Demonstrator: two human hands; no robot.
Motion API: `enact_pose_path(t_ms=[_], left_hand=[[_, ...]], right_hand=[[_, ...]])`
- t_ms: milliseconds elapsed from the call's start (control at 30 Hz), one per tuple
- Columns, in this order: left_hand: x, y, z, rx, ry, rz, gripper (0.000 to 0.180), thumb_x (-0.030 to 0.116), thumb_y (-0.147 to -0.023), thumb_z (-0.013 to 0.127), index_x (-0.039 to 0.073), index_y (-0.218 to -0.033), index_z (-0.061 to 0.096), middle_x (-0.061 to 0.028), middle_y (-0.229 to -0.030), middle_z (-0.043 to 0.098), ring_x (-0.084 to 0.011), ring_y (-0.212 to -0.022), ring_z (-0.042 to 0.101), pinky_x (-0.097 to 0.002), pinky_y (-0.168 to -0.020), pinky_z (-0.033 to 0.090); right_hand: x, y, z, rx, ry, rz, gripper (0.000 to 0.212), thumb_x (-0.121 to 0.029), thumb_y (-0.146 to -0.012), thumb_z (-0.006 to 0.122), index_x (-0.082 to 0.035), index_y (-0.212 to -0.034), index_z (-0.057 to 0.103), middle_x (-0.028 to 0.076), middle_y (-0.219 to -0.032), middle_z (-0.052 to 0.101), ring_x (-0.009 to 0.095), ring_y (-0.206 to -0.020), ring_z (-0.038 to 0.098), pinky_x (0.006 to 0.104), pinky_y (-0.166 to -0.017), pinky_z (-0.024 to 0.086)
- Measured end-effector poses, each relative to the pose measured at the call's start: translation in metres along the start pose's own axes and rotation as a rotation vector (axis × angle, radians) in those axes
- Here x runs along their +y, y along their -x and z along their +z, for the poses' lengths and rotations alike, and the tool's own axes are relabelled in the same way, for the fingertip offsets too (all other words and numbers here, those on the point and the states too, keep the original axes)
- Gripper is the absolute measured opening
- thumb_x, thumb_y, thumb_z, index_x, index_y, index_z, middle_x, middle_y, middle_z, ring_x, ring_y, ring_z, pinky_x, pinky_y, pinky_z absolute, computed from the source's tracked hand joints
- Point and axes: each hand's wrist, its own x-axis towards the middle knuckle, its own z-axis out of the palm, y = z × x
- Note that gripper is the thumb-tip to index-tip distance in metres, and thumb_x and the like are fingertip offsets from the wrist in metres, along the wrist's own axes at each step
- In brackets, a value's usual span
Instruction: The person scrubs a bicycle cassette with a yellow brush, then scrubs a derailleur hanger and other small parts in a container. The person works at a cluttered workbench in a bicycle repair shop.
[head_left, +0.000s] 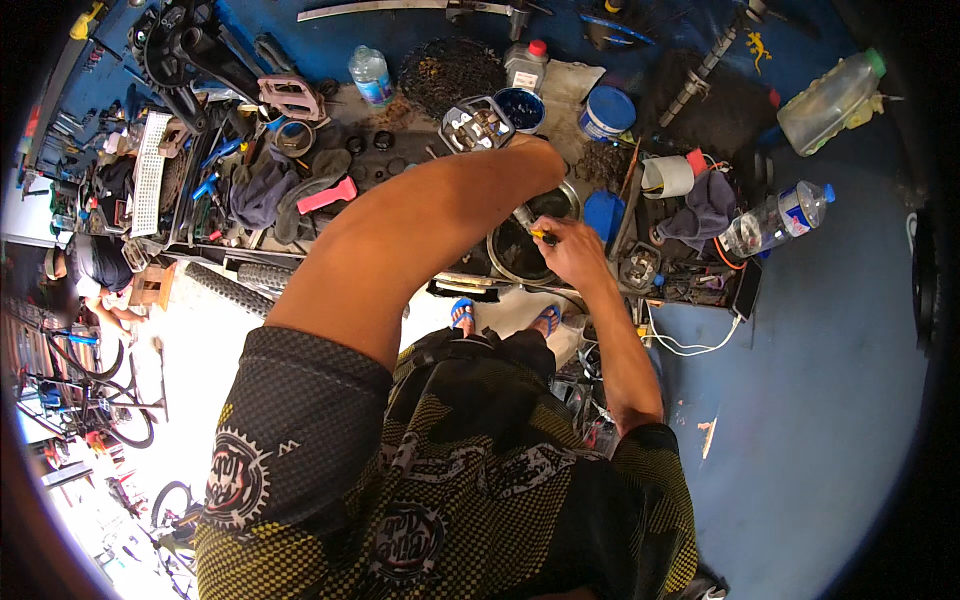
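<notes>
My left arm (440,210) reaches across the bench from the lower left. Its hand is mostly hidden past the wrist, so its fingers do not show. Over a round metal basin (497,262) with dark contents, my right hand (578,256) is closed around a slim tool with a yellow and black end (545,237); the tool's kind cannot be made out. A greyish metal piece (523,214) shows just beyond the tool, beside my left forearm. A bicycle pedal (476,125) lies behind that forearm, near a blue tub with dark contents (519,108).
Behind the basin stand a blue-lidded tub (607,111), a red-capped bottle (526,67) and a clear bottle (371,76). Rags (265,190) and a pink block (327,195) lie left. On the right are a paper roll (668,176) and a water bottle (780,222). Another person (95,275) is far left.
</notes>
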Motion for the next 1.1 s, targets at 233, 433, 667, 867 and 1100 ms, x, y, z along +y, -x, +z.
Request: enact_pose_path(t_ms=[233,433,667,867,1100], left_hand=[[0.001,0.005,-0.002,-0.015,0.042,-0.007,0.039,0.016,-0.085,0.081,0.018,-0.124,0.080,-0.0111,-0.129,0.076,-0.0352,-0.114,0.073,-0.0592,-0.089,0.058],[0.000,-0.011,0.003,-0.039,0.024,-0.019,0.039,0.016,-0.085,0.082,0.018,-0.124,0.081,-0.0101,-0.128,0.076,-0.0350,-0.114,0.073,-0.0589,-0.089,0.058],[0.002,0.010,-0.015,-0.074,0.021,0.003,0.038,0.013,-0.084,0.082,0.017,-0.122,0.081,-0.0096,-0.128,0.076,-0.0332,-0.114,0.072,-0.0570,-0.086,0.058],[-0.002,-0.018,0.000,-0.122,-0.040,-0.018,0.040,0.013,-0.086,0.081,0.016,-0.125,0.080,-0.0122,-0.129,0.075,-0.0349,-0.114,0.072,-0.0574,-0.083,0.059],[0.019,-0.023,-0.012,-0.107,-0.074,-0.051,0.037,0.017,-0.087,0.081,0.019,-0.124,0.080,-0.0101,-0.128,0.076,-0.0323,-0.113,0.072,-0.0564,-0.085,0.059]], right_hand=[[-0.011,0.001,-0.009,0.118,-0.232,-0.066,0.023,-0.010,-0.087,0.079,-0.016,-0.108,0.070,0.012,-0.100,0.078,0.036,-0.092,0.073,0.0468,-0.077,0.058],[-0.017,-0.001,-0.012,0.094,-0.211,-0.079,0.025,-0.009,-0.086,0.079,-0.015,-0.109,0.070,0.010,-0.102,0.078,0.035,-0.094,0.073,0.0453,-0.079,0.058],[-0.024,-0.003,-0.015,-0.014,-0.130,-0.196,0.042,0.002,-0.077,0.074,-0.015,-0.114,0.070,0.009,-0.122,0.075,0.035,-0.110,0.070,0.0458,-0.087,0.059],[0.008,-0.007,-0.012,-0.080,-0.066,-0.311,0.052,0.010,-0.072,0.071,-0.016,-0.117,0.071,0.008,-0.138,0.069,0.034,-0.131,0.062,0.0458,-0.099,0.057],[-0.028,-0.039,-0.019,0.045,0.247,-0.375,0.029,-0.009,-0.088,0.068,-0.015,-0.116,0.072,0.003,-0.123,0.069,0.027,-0.122,0.065,0.0433,-0.092,0.059]])
